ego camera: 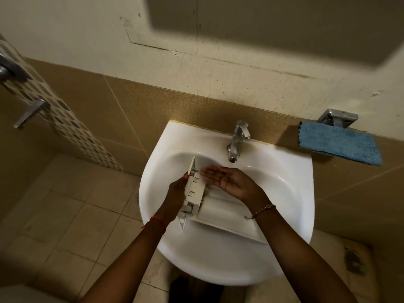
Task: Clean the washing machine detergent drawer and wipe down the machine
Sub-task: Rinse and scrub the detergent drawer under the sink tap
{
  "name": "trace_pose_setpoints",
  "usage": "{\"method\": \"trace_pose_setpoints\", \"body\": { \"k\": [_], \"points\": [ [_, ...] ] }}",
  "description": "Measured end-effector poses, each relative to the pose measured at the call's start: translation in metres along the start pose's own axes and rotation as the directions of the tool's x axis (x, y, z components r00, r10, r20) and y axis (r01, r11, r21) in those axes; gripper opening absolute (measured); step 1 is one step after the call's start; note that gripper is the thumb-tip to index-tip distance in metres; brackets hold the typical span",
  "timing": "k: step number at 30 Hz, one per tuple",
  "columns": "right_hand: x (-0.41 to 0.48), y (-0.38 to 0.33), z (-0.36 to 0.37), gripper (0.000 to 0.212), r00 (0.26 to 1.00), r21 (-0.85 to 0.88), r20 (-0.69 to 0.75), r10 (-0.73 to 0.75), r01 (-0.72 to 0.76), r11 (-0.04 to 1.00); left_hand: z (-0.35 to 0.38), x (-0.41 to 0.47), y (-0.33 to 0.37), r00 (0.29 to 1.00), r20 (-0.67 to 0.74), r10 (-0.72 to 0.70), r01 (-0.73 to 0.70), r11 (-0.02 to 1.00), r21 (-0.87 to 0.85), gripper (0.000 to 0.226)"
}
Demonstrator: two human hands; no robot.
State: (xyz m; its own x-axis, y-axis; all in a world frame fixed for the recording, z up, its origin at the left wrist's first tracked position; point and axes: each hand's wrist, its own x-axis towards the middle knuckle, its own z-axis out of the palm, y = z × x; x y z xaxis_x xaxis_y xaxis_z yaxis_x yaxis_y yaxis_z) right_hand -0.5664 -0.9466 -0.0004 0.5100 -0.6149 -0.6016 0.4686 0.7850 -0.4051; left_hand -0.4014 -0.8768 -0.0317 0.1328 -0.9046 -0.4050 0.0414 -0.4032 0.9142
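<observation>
Over a white sink (303,193), our left hand (176,191) grips a pale plastic insert (193,182), held on edge above the basin, thumb curled over its rim. Our right hand (223,179) lies open just beside it, palm up, fingers straight, holding nothing. The detergent drawer (220,212) rests in the bowl under the right hand. The tap (237,139) stands just behind; a blue cloth (338,145) is draped below a metal wall holder (336,118) to the right

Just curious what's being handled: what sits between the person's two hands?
In the head view, a pale plastic drawer part, held on edge by the left hand; the right hand lies open on its other side.
</observation>
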Motion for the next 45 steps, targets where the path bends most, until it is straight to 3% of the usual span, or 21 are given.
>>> {"method": "trace_pose_setpoints", "body": {
  "k": [2, 6, 10, 13, 20, 25, 28, 30, 33, 36, 38, 42, 45],
  "points": [
    [-0.005, 0.003, 0.002, 0.033, 0.999, -0.089, 0.018, 0.042, -0.040, 0.995, 0.000, -0.001, 0.001, 1.000, -0.010, -0.001, 0.001, 1.000, 0.011, 0.034],
    [-0.012, -0.007, -0.015, 0.027, 0.980, -0.111, -0.174, -0.095, 0.076, 0.991, -0.001, -0.004, 0.005, 0.999, 0.048, 0.018, -0.020, 0.999, 0.039, 0.027],
    [-0.024, -0.013, -0.038, 0.027, 0.885, -0.431, -0.344, -0.315, 0.150, 0.890, -0.003, -0.006, 0.012, 0.997, 0.073, 0.016, -0.025, 0.993, 0.116, 0.026],
    [-0.040, -0.014, -0.047, 0.021, 0.851, -0.610, -0.352, -0.390, 0.107, 0.785, -0.003, -0.011, 0.016, 0.996, 0.085, 0.024, -0.037, 0.987, 0.158, 0.030],
    [-0.068, -0.015, -0.031, 0.025, 0.900, -0.718, -0.207, -0.384, 0.127, 0.684, -0.007, -0.025, 0.041, 1.000, -0.016, 0.006, -0.004, 0.992, 0.127, 0.029],
    [-0.081, -0.004, 0.013, 0.020, 0.951, -0.798, 0.026, -0.309, 0.206, 0.567, -0.005, -0.030, 0.072, 0.981, -0.188, -0.057, 0.068, 0.996, 0.050, 0.016],
    [-0.087, 0.008, 0.042, 0.023, 0.953, -0.838, 0.152, -0.262, 0.264, 0.477, 0.000, -0.035, 0.087, 0.949, -0.314, -0.014, 0.060, 0.989, 0.136, 0.017],
    [-0.090, 0.015, 0.058, 0.025, 0.951, -0.873, 0.195, -0.241, 0.281, 0.398, 0.004, -0.038, 0.094, 0.932, -0.362, 0.005, 0.064, 0.982, 0.178, 0.018],
    [-0.093, 0.023, 0.071, 0.045, 0.939, -0.937, 0.231, -0.255, 0.285, 0.200, 0.005, -0.041, 0.103, 0.925, -0.378, 0.042, 0.050, 0.972, 0.231, 0.017],
    [-0.093, 0.029, 0.071, 0.042, 0.897, -0.945, 0.266, -0.353, 0.314, 0.086, 0.006, -0.042, 0.106, 0.935, -0.354, 0.026, 0.040, 0.983, 0.179, 0.016],
    [-0.093, 0.031, 0.070, 0.036, 0.884, -0.944, 0.248, -0.396, 0.312, 0.107, 0.005, -0.042, 0.107, 0.950, -0.311, 0.026, 0.033, 0.983, 0.183, 0.015],
    [-0.092, 0.017, 0.067, 0.029, 0.894, -0.898, 0.142, -0.426, 0.297, 0.326, -0.012, -0.036, 0.111, 0.976, -0.215, -0.036, 0.087, 0.969, 0.231, 0.024],
    [-0.095, -0.001, 0.063, 0.024, 0.890, -0.837, 0.099, -0.444, 0.316, 0.447, -0.037, -0.030, 0.110, 0.965, -0.261, 0.025, 0.071, 0.934, 0.351, 0.027]
  ]
}}
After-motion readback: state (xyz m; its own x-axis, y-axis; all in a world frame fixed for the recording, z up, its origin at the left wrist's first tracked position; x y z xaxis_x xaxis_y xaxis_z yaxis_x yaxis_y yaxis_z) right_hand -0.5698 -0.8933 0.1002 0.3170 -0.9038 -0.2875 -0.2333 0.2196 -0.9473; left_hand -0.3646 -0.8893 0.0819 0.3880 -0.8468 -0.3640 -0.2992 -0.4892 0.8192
